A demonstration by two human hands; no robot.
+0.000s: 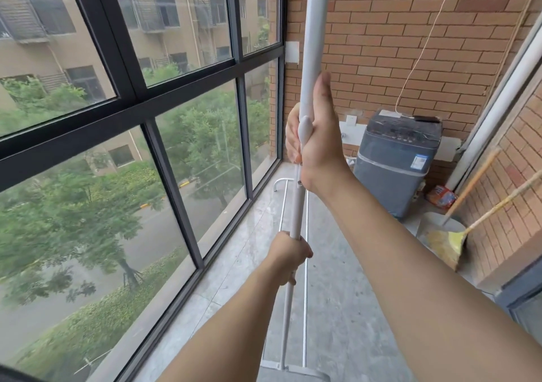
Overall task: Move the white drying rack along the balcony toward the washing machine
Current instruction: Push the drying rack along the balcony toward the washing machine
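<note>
The white drying rack (pixel 311 29) shows as a tall upright pole in the middle of the view, with thin base rails running along the floor below it. My right hand (pixel 315 135) is wrapped around the pole at a plastic clamp, high up. My left hand (pixel 289 257) grips the same pole lower down. The grey washing machine (pixel 396 161) stands in the far right corner against the brick wall, a little beyond the rack's far foot.
Large dark-framed windows (pixel 187 94) line the left side of the narrow concrete floor. A yellow broom (pixel 448 240) and a wooden stick lean on the right brick wall over a grey basin. An orange bag (pixel 441 196) lies beside the machine.
</note>
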